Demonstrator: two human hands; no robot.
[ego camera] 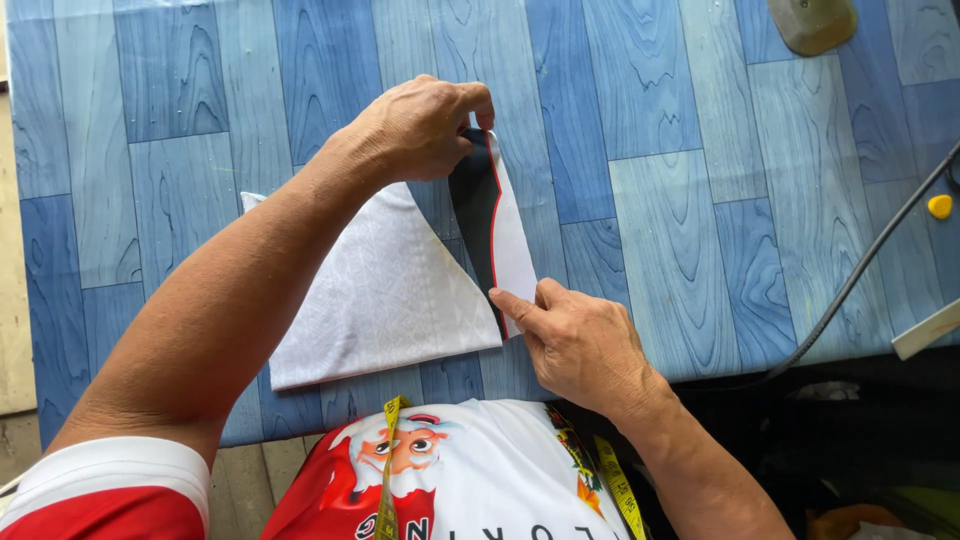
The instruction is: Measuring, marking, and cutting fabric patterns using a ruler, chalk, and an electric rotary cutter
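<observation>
Head view
Landmark: white fabric piece (385, 295), roughly triangular, lying flat on the blue wood-grain table cover (680, 150).
Collar strip: black-and-white strip with red piping (495, 225), lying along the right edge of the white fabric piece, running from its top corner down to its lower right corner.
Left hand (425, 125): at the top corner of the white fabric piece; fingers curled closed, thumb and forefinger pinching the upper end of the collar strip.
Right hand (580, 345): at the lower right corner of the white fabric piece; fingers mostly folded, thumb and fingertips pressing on the lower end of the collar strip.
Measuring tape (388, 470): yellow, hanging over the person's shirt, below the white fabric piece.
Black cable (860, 275): well to the right of the white fabric piece, crossing the table edge.
Yellow chalk piece (940, 206): far right of the white fabric piece, just beside the cable.
</observation>
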